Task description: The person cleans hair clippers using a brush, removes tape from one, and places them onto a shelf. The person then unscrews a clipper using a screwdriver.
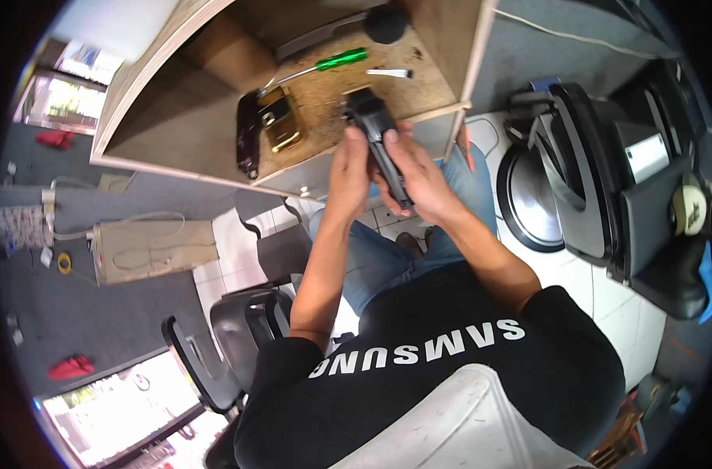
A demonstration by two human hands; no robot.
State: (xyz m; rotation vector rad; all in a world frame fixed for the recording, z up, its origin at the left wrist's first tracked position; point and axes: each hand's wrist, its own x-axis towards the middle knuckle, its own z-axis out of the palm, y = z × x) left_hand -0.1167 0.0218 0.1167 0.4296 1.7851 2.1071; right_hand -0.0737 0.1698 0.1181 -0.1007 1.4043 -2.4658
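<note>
head view. a seated person holds a black hair clipper (pixel 381 144) in both hands over the lap, at the near edge of a wooden workbench (pixel 215 148). the left hand (pixel 349 168) is wrapped around the left side of the clipper body, fingers closed on it. the right hand (pixel 418 176) grasps the right side and lower end of the same body, with the thumb laid across its upper face. the clipper's blade end points away from the person, toward the bench top, and the body runs diagonally down toward the knees.

on the bench surface, beyond the clipper: a gold-coloured metal part (pixel 280 119) lying just beside a black curved housing piece (pixel 248 134); a green-handled screwdriver (pixel 318 66) with its shaft pointing toward the gold part; a small pale brush-like tool (pixel 390 73) to the right of the screwdriver; a round black object (pixel 385 23) at the far edge. to the right, well apart from the hands, a black machine with a round silver face (pixel 532 199) stands on the tiled floor. a black chair (pixel 238 328) sits to the left of the person.
</note>
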